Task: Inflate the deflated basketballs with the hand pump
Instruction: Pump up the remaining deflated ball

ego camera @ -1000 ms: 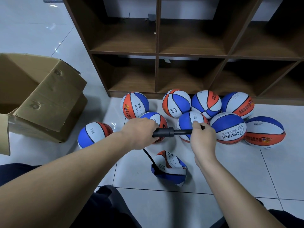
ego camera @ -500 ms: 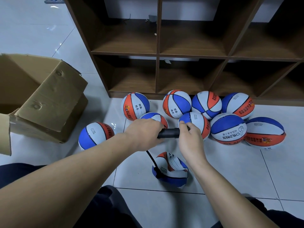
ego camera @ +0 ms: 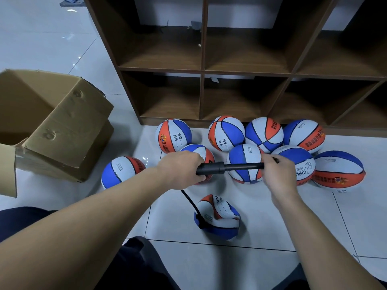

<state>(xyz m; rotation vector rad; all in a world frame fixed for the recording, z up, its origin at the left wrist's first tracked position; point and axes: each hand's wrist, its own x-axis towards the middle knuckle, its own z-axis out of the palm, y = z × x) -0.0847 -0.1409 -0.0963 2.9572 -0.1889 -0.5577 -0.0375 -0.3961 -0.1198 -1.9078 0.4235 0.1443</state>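
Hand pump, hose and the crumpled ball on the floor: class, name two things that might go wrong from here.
1. The hose runs slack to the deflated ball, which nothing steadies; hard strokes might tug the needle out.
2. The pump is held in mid-air between left hand and right hand; its extended rod could bend if pushed off-axis.

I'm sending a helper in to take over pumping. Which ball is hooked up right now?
Start at the brown shelf unit; balls cluster on the tiles before it. Nearer the person, alone, lies the deflated basketball, with the pump's black hose plugged in. It is the only crumpled, caved-in one.
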